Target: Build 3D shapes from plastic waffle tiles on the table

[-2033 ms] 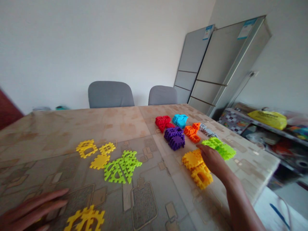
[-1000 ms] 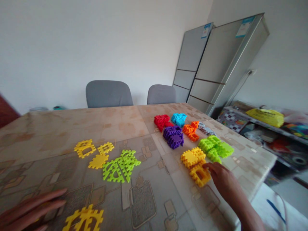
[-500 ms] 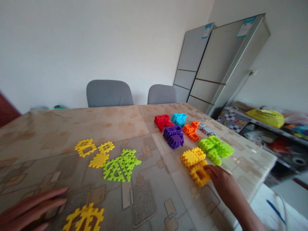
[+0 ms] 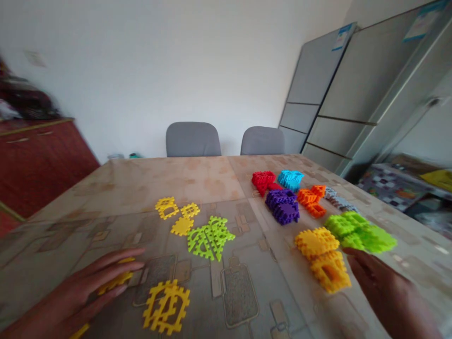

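My left hand point(image 4: 102, 282) is at the lower left with its fingers stretched out over a yellow interlocking plastic piece point(image 4: 118, 280), partly hidden beneath them. More yellow shows by the wrist. Just right of this hand lie notched yellow arched pieces point(image 4: 166, 306). My right hand point(image 4: 377, 278), blurred, is at the right side of the stacked yellow pieces point(image 4: 330, 270) and just below the green stack point(image 4: 363, 230). Its fingers point toward the yellow stack; their undersides are hidden, so I cannot tell if they hold anything.
Flat green pieces point(image 4: 211, 238) and small yellow pieces point(image 4: 182, 226) lie mid-table. Red point(image 4: 263, 180), purple point(image 4: 282, 206), light blue point(image 4: 290, 179), orange point(image 4: 311, 200) and grey point(image 4: 339, 200) piles stand at the right. Two grey chairs point(image 4: 193, 139) are behind the table point(image 4: 169, 174).
The view has swung left, so the table things appear further right. My right fingers, earlier at the yellow stack's edge, now lie beside it. More of my left hand shows over the yellow piece.
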### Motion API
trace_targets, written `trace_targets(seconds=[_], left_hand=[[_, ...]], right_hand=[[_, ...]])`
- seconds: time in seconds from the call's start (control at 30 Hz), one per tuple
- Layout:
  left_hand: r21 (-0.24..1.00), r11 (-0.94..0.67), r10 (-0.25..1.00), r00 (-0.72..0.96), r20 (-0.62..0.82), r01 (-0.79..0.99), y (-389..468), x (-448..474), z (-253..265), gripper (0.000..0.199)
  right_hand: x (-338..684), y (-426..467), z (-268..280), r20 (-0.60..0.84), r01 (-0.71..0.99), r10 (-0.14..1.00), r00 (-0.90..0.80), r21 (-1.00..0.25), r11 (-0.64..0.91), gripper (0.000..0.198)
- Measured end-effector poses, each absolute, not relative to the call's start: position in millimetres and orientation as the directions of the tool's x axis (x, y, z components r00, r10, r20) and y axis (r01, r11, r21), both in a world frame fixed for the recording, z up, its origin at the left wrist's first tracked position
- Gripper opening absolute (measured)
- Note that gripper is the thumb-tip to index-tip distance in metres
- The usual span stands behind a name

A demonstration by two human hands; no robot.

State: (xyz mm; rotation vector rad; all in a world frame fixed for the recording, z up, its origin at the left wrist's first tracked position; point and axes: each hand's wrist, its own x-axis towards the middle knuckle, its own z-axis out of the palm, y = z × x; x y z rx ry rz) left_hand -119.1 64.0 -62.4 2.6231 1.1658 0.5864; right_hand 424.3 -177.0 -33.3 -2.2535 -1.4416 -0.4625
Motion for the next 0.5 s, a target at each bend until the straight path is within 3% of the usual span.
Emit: trace_targets(seconds=[0.1, 0.2, 0.37, 0.43, 0.5], left_hand=[[0.382, -0.664, 0.738, 0.646, 0.195, 0.644, 67.3, -126.9, -45.0, 0.032], [0.380, -0.632, 0.771, 0.600, 0.215, 0.676, 68.8, -135.6, -36.9, 0.034], [0.336, -0.651, 0.751, 0.641, 0.157, 0.680, 62.5, -132.2, -47.5, 0.035], [0.330, -0.695, 0.714, 0.671, 0.203, 0.639, 58.9, -120.3, -51.9, 0.035], [0.317, -0.746, 0.661, 0.707, 0.250, 0.585, 54.8, -101.1, -51.5, 0.038]], right_hand=[[400.6, -153.7, -21.7, 0.471, 0.972, 0.854, 0.222, -0.180, -0.154, 0.035], [353.2, -121.5, -10.0, 0.339, 0.968, 0.941, -0.012, -0.230, 0.096, 0.031], [275.5, -65.2, 1.9, -0.014, 0.946, 0.977, -0.212, -0.255, 0.202, 0.048], [258.2, -45.6, 0.5, -0.078, 0.950, 0.972, -0.221, -0.242, 0.197, 0.061], [248.4, -31.0, -5.0, -0.065, 0.939, 0.964, -0.256, -0.254, 0.233, 0.061]])
